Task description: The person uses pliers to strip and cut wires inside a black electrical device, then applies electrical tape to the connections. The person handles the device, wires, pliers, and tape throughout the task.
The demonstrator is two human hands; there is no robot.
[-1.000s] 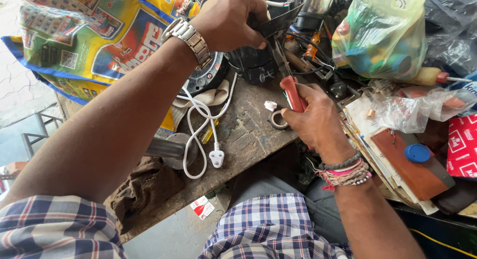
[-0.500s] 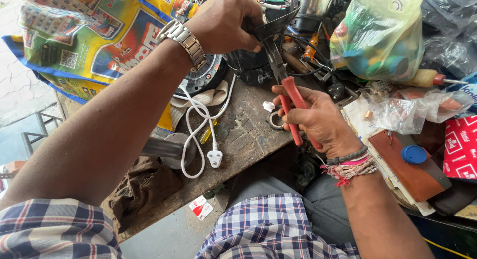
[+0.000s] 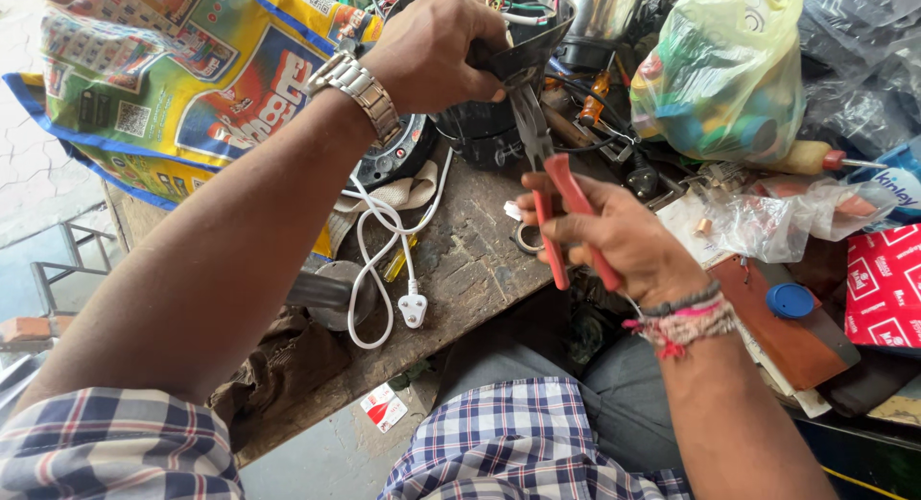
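My left hand (image 3: 432,51), with a metal watch on the wrist, grips the rim of a black round appliance body (image 3: 480,126) standing on the worn wooden workbench (image 3: 460,270). My right hand (image 3: 614,236), with thread bracelets at the wrist, holds red-handled pliers (image 3: 552,207). The pliers' metal jaws point up to the dark part under my left fingers. A white power cord with plug (image 3: 413,308) trails from the appliance across the bench.
A colourful printed sack (image 3: 173,87) lies at the left. A yellow plastic bag of items (image 3: 729,78), a steel pot (image 3: 600,11), screwdrivers, a tape roll (image 3: 526,237), clear bags, a red box (image 3: 887,284) and a brown book with a blue cap (image 3: 789,300) crowd the right.
My right hand has slid down and right along the pliers' handles and spread them. My left hand stays on the appliance rim.
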